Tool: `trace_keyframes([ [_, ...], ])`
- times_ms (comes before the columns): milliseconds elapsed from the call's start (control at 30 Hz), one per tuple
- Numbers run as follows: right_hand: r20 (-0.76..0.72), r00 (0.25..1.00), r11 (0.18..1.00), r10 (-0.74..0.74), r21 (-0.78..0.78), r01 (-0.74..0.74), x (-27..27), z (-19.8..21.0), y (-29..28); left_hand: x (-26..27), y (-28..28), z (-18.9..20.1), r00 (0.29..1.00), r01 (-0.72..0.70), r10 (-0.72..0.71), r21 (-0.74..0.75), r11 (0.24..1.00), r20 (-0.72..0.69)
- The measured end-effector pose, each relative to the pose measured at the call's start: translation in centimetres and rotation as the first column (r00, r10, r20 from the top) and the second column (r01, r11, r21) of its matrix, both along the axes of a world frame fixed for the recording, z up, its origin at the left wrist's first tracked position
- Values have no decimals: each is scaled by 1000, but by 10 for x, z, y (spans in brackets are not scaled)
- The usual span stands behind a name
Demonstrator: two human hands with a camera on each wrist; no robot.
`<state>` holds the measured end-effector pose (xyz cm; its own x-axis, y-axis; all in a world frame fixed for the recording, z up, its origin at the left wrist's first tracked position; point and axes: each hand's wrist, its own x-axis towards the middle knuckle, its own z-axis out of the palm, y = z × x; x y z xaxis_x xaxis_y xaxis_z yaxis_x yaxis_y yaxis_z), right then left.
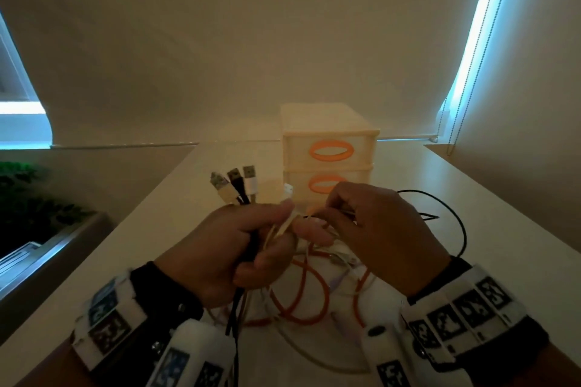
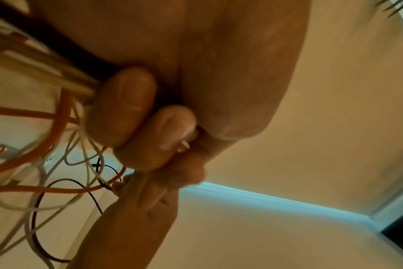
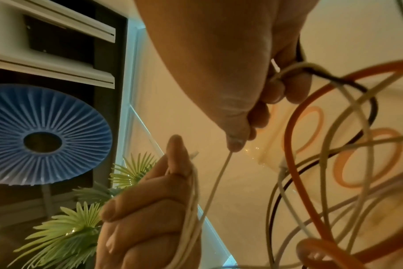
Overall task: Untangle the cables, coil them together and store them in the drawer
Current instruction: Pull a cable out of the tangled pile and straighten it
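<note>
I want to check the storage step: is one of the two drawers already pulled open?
No: in the head view both drawers with orange handles sit flush and closed.

Cables [image 1: 301,295] lie on the table [image 1: 471,229] before the drawer unit [image 1: 327,148].

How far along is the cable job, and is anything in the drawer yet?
Early. Done: the left hand grips several cables with three USB plugs lined up above the fist. In hand: the right hand pinches a pale cable out of the tangle. Left: the orange cable and black cable lie looped on the table; nothing coiled; both drawers look closed.
</note>
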<state>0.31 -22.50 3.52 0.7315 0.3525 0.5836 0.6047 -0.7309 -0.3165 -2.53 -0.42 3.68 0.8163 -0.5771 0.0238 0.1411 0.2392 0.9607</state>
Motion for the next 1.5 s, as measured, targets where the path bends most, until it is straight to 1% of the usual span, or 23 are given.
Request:
trace_keyframes([
  [33,10,1000,1000,21,19,-21,0,-1,1,-3,-2,0,998,-48,43,103,993,49],
  [100,-3,995,990,97,100,-96,0,-1,4,-9,-8,1,981,-164,124,293,942,152],
  [133,-12,990,979,142,146,-139,-1,0,5,-11,-11,0,971,-214,162,335,918,175],
  [167,-8,982,965,187,188,-182,-2,0,7,-11,-15,-1,960,-269,222,331,905,171],
  [233,-16,967,942,254,231,-244,-3,0,12,-8,-22,-3,907,-420,394,256,871,148],
  [333,-90,939,916,333,267,-300,-4,-5,16,0,-25,-7,790,-612,593,135,779,158],
  [433,-62,933,913,354,239,-331,-5,-3,13,5,-22,-7,693,-714,709,-10,700,129],
  [500,-39,944,927,326,208,-312,-2,-2,9,9,-17,-5,670,-731,742,-152,666,30],
  [567,-29,959,942,282,199,-271,1,-4,8,10,-14,-1,710,-689,698,-295,662,-91],
  [667,-112,939,921,326,263,-288,0,-10,13,7,-13,7,801,-594,541,-452,666,-256],
  [700,-103,938,919,331,260,-296,0,-11,15,6,-12,9,818,-573,497,-484,661,-290],
  [767,-14,954,928,299,236,-287,1,-11,15,6,-9,10,841,-540,438,-515,666,-317],
  [833,25,976,937,218,276,-216,7,-11,12,6,-7,8,868,-497,389,-535,683,-309],
  [933,-12,995,920,94,383,-82,15,-7,4,4,-8,8,910,-413,326,-520,748,-254],
  [1000,-5,1000,904,4,428,-2,22,-5,-6,0,-4,11,937,-349,280,-526,776,-210],
  [1100,-41,993,869,-109,480,116,36,-6,-24,1,10,17,969,-247,196,-569,784,-150],
  [1200,-100,986,867,-134,469,165,43,-14,-33,3,23,20,982,-191,144,-610,769,-126],
  [1267,-100,988,907,-118,393,148,44,-20,-30,3,20,19,977,-215,167,-609,763,-135],
  [1300,-60,992,925,-112,357,126,42,-20,-26,1,15,18,970,-245,199,-595,765,-142],
  [1367,92,994,946,-62,324,29,33,-12,-18,0,5,16,952,-305,272,-559,771,-143],
  [1433,208,975,939,75,316,-140,18,1,-9,-2,-3,15,936,-345,327,-532,773,-133],
  [1467,196,963,910,186,335,-244,7,6,-3,-2,-6,14,929,-361,343,-529,768,-136],
  [1500,117,946,860,302,396,-323,-5,9,4,-2,-9,14,923,-375,356,-531,760,-142],
])
